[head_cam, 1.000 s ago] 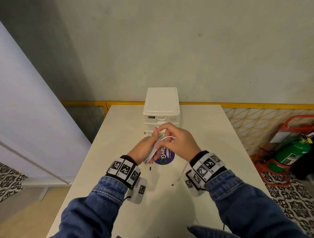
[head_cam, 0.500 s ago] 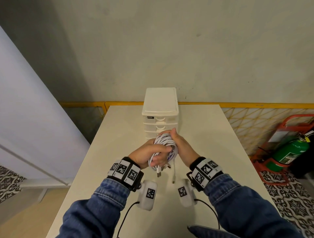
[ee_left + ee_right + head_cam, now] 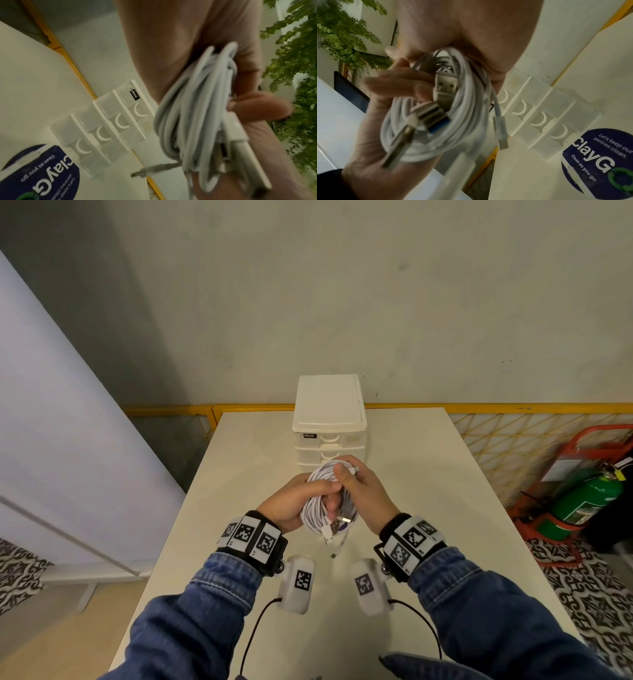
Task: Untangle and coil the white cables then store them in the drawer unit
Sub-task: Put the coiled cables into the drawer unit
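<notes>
Cream desk (image 3: 239,474), and both hands clutch the coiled white cables (image 3: 320,501) just before the drawer unit (image 3: 329,419), left hand (image 3: 294,501) wrapped round the coil, right hand (image 3: 363,491) apparently pinching a loose end, drawers shut dead ahead.

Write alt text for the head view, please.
Both hands, left hand and right hand, hold a coil of white cable above a table. Behind stands a closed white drawer unit.

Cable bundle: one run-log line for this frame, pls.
stage: coiling | white cable bundle: held above table | left hand: gripping | right hand: gripping | drawer unit: drawers closed
</notes>
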